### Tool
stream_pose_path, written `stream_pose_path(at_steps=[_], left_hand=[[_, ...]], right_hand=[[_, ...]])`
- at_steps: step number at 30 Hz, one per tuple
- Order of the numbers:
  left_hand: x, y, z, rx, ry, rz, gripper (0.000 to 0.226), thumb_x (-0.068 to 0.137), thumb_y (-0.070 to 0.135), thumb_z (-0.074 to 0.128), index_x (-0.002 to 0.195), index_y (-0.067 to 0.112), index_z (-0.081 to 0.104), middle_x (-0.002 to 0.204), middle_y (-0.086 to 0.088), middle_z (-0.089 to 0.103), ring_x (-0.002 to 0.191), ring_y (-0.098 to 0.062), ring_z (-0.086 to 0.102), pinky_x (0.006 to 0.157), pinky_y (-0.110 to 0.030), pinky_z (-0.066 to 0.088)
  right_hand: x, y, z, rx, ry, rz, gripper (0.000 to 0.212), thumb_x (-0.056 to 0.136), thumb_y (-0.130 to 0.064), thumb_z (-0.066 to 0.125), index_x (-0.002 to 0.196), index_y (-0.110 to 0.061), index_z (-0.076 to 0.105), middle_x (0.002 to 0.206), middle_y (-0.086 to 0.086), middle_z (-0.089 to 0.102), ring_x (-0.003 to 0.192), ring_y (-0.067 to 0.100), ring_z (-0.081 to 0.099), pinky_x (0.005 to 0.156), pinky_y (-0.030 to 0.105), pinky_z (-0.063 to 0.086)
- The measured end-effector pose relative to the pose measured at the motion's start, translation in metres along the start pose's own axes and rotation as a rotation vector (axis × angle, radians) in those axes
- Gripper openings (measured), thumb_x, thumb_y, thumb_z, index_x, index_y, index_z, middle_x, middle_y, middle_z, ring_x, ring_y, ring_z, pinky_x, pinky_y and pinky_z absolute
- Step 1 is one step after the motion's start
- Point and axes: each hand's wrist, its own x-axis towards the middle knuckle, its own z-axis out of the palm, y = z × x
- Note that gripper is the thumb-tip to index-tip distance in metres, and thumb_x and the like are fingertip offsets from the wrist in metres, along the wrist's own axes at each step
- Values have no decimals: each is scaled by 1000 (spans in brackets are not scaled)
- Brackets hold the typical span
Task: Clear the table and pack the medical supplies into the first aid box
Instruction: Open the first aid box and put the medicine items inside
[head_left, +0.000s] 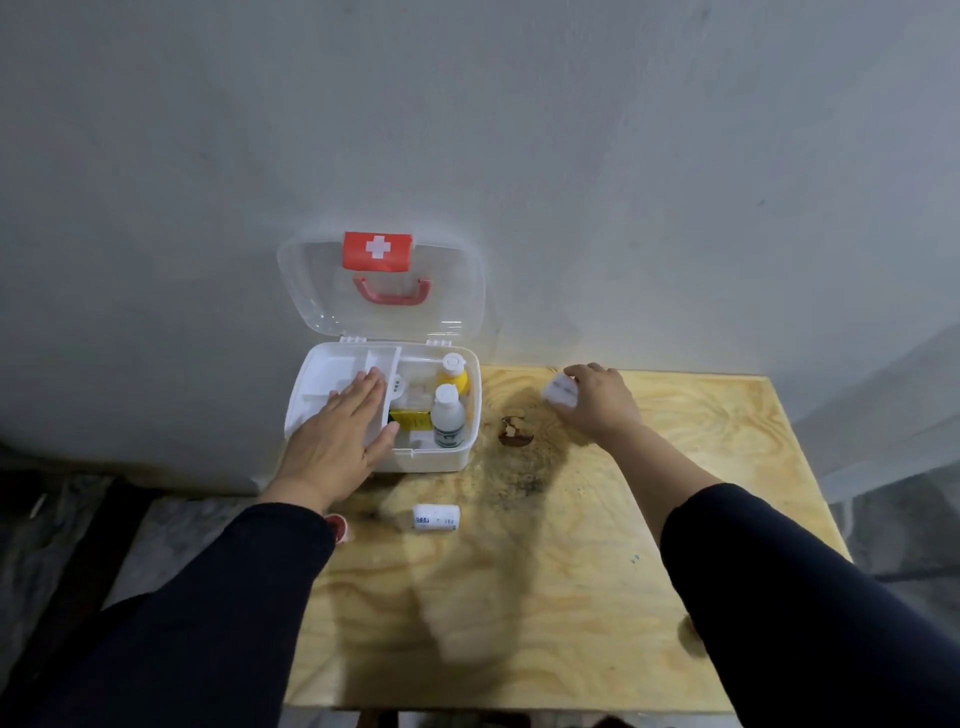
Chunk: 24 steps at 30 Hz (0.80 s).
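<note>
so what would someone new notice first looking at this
Probably the open first aid box at the table's back left, its clear lid with a red cross label standing against the wall and bottles inside. Next, the hands: the left hand lies flat on the box's white tray, while the right hand grips a small white packet. A white roll lies on the table nearer the person.

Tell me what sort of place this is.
Probably a bare workroom or storage space, not a clinic: a rough grey wall, a stained plywood table pushed against it, and only an open first aid box with a few supplies.
</note>
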Motion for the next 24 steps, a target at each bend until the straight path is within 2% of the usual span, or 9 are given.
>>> stream_pose_path(at_steps=[4,8,10,13,16,21,22,24], left_hand=[[2,2,-7,3,-51,24,68,98,52,22,154,19,1,162,6,-5,148,-9,-2,121,-32,8],[-1,-3,-18,10,-56,42,77,94,62,26,154,18,6,162,3,-3,149,-14,0,118,-34,-1],[-3,-11,-23,27,-65,31,81,92,64,30,153,15,10,163,1,4,149,-17,7,121,-37,5],[-7,-20,-27,120,-120,30,78,95,58,30,152,8,12,162,-5,12,147,-24,19,119,-41,19],[-9,-21,-29,160,-139,98,75,97,54,26,151,3,11,160,-10,14,146,-24,19,119,-41,21],[-10,-17,-28,254,-141,74,77,97,55,20,150,1,6,159,-12,12,146,-26,17,118,-39,19],[-11,-17,-28,222,-128,58,78,97,56,23,150,2,7,158,-12,15,145,-28,19,118,-39,19],[-12,-18,-26,150,-117,50,78,96,56,25,150,3,6,160,-13,13,147,-27,14,120,-38,13]], right_hand=[[-17,-32,-27,211,122,6,41,84,-27,62,121,-10,57,120,9,59,103,28,58,80,32,45],[-29,-85,-63,371,278,-53,50,81,-30,68,125,-11,57,120,9,61,105,26,60,80,28,43],[-35,-115,-74,475,329,-76,51,79,-30,71,125,-11,57,118,8,63,102,23,60,78,25,41],[-49,-158,-73,720,324,-85,51,79,-28,74,123,-10,57,113,5,65,94,15,58,81,27,48],[-62,-190,-53,887,295,-97,47,80,-27,73,121,-13,55,106,-2,62,95,11,59,84,25,51],[-70,-206,-10,804,216,-49,53,82,-27,71,127,-15,47,112,-1,60,105,16,59,91,30,50],[-71,-205,-1,794,205,-28,52,82,-27,70,127,-16,46,109,-3,58,104,16,58,87,28,50],[-74,-204,13,757,174,-2,53,85,-24,67,131,-17,42,105,-6,52,96,12,54,72,13,43]])
